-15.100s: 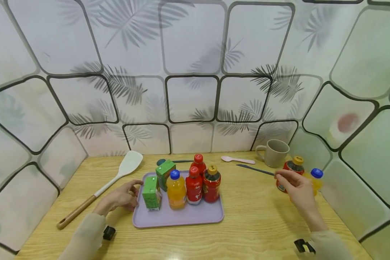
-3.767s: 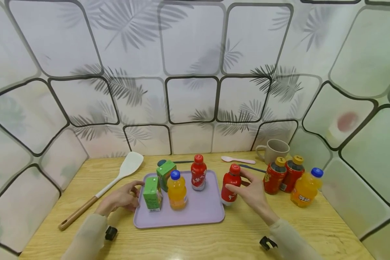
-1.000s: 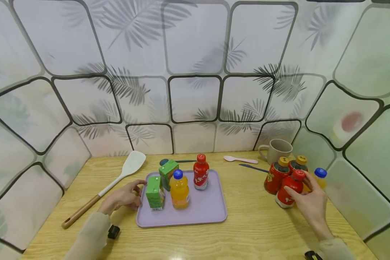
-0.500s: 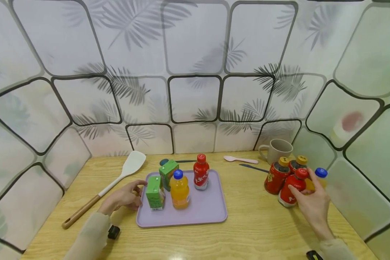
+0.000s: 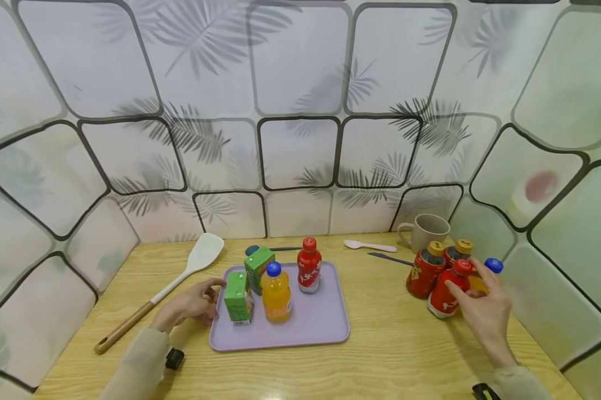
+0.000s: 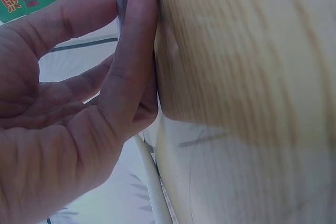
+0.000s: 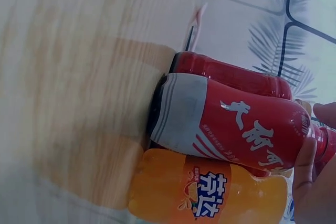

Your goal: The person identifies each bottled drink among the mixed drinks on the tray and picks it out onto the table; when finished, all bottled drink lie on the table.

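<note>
In the head view my left hand [image 5: 192, 304] holds the left edge of a lilac tray [image 5: 307, 333]; the left wrist view shows fingers [image 6: 137, 30] on both sides of its rim. On the tray stand two green drink cartons [image 5: 238, 300], an orange soda bottle [image 5: 276, 297] and a red drink bottle [image 5: 309, 266]. My right hand [image 5: 485, 311] holds another red drink bottle [image 7: 247, 124] at its neck, thumb and fingers on either side. That bottle is upright on the table, beside two dark drink bottles with gold caps [image 5: 424, 275] and an orange soda bottle [image 7: 210, 187], partly hidden.
A beige mug [image 5: 429, 232] stands behind the right-hand bottles. A pink spoon [image 5: 372, 246] and a dark blue knife [image 5: 387, 258] lie left of it. Another dark blue utensil [image 5: 285, 249] is behind the tray. A white turner with wooden handle [image 5: 152, 300] lies at left. Patterned walls enclose the table.
One dark gold-capped bottle and one red bottle have gone from the tray to the right-hand group. Over the last second my right hand shifted slightly right. The left hand stayed put.
</note>
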### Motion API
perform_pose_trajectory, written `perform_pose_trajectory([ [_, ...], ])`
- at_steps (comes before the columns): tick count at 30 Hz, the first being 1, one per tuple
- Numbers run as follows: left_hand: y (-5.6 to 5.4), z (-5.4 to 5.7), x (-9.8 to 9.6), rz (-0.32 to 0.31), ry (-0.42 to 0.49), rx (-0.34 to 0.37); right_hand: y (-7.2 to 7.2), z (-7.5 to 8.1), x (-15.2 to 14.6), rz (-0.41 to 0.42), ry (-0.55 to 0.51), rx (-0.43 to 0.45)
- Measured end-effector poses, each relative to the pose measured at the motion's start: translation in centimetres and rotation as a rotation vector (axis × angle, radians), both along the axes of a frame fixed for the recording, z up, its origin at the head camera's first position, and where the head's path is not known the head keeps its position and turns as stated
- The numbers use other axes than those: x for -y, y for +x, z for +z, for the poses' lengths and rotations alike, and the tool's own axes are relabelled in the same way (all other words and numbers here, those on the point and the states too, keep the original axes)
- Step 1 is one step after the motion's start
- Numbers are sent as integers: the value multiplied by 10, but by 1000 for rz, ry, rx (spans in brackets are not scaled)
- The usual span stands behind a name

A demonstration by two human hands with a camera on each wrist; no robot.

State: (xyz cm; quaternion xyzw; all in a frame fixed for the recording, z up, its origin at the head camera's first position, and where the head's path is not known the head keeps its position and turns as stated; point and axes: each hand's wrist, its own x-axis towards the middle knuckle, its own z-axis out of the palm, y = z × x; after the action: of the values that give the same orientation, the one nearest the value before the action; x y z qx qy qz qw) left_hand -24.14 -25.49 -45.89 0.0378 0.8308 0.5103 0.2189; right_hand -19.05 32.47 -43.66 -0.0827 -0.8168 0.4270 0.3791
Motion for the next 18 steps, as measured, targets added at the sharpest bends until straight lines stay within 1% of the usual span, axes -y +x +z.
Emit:
perform_pose_trajectory([
  [6, 2, -1, -1, 2, 2, -5, 0, 5, 3, -7, -61, -79],
  [9, 3, -1, -1, 2, 1, -7, 0, 8, 6, -12, -63, -127],
  [11, 2, -2, -1, 3, 2, -8, 0, 8, 8, 6, -54, -176],
  [13, 2, -1, -1, 5, 0, -9, 0, 9, 12, 53, -46, -228],
  [15, 1, -1, -1, 3, -3, -10, -1, 11, 17, 127, -48, -269],
  [18, 0, 0, 0, 0, -8, -11, 3, 18, 30, 238, -61, -280],
])
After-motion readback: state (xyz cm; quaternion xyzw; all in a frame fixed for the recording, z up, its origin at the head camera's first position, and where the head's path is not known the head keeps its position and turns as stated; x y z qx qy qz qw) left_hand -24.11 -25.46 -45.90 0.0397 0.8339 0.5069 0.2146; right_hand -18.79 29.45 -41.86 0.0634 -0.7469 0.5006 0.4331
